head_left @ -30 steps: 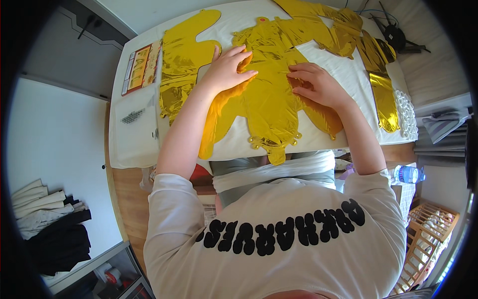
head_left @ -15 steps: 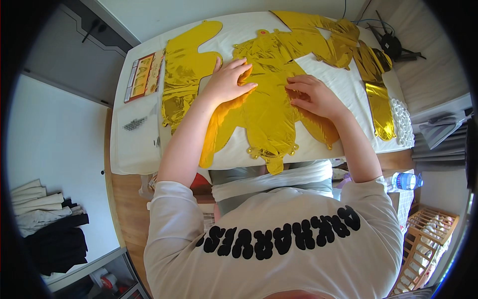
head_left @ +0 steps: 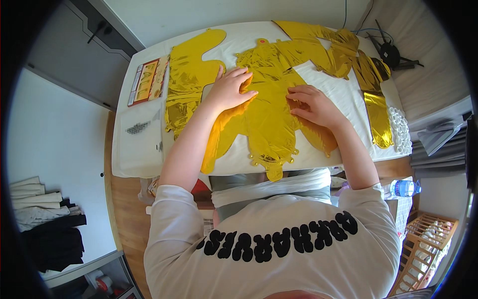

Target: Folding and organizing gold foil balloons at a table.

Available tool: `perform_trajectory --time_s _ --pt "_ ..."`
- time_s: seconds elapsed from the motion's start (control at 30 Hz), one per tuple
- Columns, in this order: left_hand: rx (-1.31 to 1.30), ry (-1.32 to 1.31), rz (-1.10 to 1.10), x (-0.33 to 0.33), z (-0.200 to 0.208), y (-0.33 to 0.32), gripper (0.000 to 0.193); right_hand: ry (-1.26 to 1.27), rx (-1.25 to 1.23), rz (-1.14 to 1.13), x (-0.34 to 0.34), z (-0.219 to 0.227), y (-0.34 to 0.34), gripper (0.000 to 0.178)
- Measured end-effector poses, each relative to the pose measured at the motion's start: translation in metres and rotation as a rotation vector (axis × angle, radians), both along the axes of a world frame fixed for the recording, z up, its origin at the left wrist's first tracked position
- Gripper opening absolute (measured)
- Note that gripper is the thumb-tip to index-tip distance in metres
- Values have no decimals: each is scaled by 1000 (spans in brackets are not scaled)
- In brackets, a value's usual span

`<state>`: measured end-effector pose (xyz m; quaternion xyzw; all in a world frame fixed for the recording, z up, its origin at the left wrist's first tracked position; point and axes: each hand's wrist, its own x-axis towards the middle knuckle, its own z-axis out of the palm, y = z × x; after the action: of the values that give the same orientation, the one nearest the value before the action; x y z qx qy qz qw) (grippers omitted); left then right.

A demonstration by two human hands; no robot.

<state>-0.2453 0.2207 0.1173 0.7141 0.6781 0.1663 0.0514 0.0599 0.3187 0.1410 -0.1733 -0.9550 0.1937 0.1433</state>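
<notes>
A large gold foil balloon (head_left: 271, 112) lies flat and uninflated in the middle of the table, its knobbed lower end towards me. My left hand (head_left: 231, 88) rests on its left side, fingers stretched out and thumb apart. Beneath that palm runs a rippled orange flap (head_left: 213, 142) of the balloon. On the right side my right hand (head_left: 314, 104) lies with fingers bent loosely and the thumb apart, over another orange flap (head_left: 321, 137). Neither hand visibly grips the foil, though the undersides of the fingers are hidden.
Another flat gold balloon piece (head_left: 191, 74) spreads at left, and a gold strip (head_left: 378, 117) bends down the right side. A printed card (head_left: 145, 82) and a clear plastic bag (head_left: 137, 137) lie at left. White rings (head_left: 400, 129) sit at the right edge, near a black stand (head_left: 391, 54).
The whole view has shifted slightly, so the table sits lower in the picture. Both hands stay at the same places on the balloon.
</notes>
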Motion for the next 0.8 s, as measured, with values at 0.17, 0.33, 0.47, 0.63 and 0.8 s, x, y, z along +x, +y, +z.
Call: perform_trajectory --time_s 0.17,0.33,0.47,0.63,0.8 --pt "7 14 0 1 2 1 63 -19 -9 -14 1 5 -2 40" --pt "46 -56 6 1 1 1 65 -29 -3 -16 1 5 -3 39" --pt "66 -114 0 0 2 3 60 -25 -14 -13 2 4 -3 39" --pt "47 74 5 11 -14 4 66 -26 -11 -17 -1 5 -4 40" --pt "-117 157 13 14 -11 7 65 -17 -11 -13 0 3 0 41"
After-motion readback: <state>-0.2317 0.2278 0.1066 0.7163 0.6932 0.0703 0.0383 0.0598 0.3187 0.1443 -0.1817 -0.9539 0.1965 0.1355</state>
